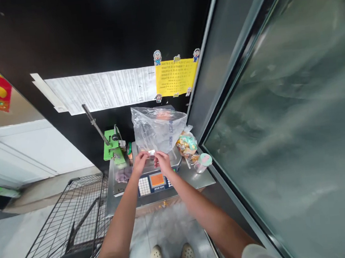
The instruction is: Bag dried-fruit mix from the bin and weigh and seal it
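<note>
My left hand [140, 162] and my right hand [163, 161] are close together, fingers pinched, with a small white label [152, 152] stretched between their fingertips. Just behind them a clear plastic bag [150, 127] with blue print stands over the weighing scale [145, 173]. Something reddish shows faintly near the bag's top, too blurred to name. Facing me on the scale are a lit orange display [157, 180] and a white keypad [144, 186].
Left of the scale stand a green bag-sealing device [110, 145] with an upright rod and a purple cloth [123, 174]. At right are a bag of packaged items [187, 144] and a lidded jar [205, 160]. A wire cart [81, 204] adjoins the metal table [193, 183]; a glass door [292, 124] borders the right.
</note>
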The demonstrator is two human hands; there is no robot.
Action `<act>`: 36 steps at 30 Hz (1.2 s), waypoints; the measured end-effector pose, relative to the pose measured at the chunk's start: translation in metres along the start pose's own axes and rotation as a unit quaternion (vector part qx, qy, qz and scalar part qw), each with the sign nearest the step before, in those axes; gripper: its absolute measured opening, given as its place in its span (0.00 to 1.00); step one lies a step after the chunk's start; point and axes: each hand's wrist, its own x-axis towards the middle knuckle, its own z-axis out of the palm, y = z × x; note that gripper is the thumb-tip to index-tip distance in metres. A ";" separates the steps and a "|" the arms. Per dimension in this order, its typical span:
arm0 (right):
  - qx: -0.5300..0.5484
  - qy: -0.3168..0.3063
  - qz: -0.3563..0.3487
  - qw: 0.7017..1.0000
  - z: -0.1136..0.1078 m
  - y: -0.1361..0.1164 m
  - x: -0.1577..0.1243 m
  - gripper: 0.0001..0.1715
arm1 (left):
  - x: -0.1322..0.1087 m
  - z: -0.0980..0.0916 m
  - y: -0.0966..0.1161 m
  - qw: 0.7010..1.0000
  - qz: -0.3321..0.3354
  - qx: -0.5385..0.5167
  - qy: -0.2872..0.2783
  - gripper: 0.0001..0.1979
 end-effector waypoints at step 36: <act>-0.233 -0.024 -0.039 0.971 -0.002 0.019 0.037 0.19 | 0.079 -0.014 -0.031 0.998 0.002 0.065 0.017 0.14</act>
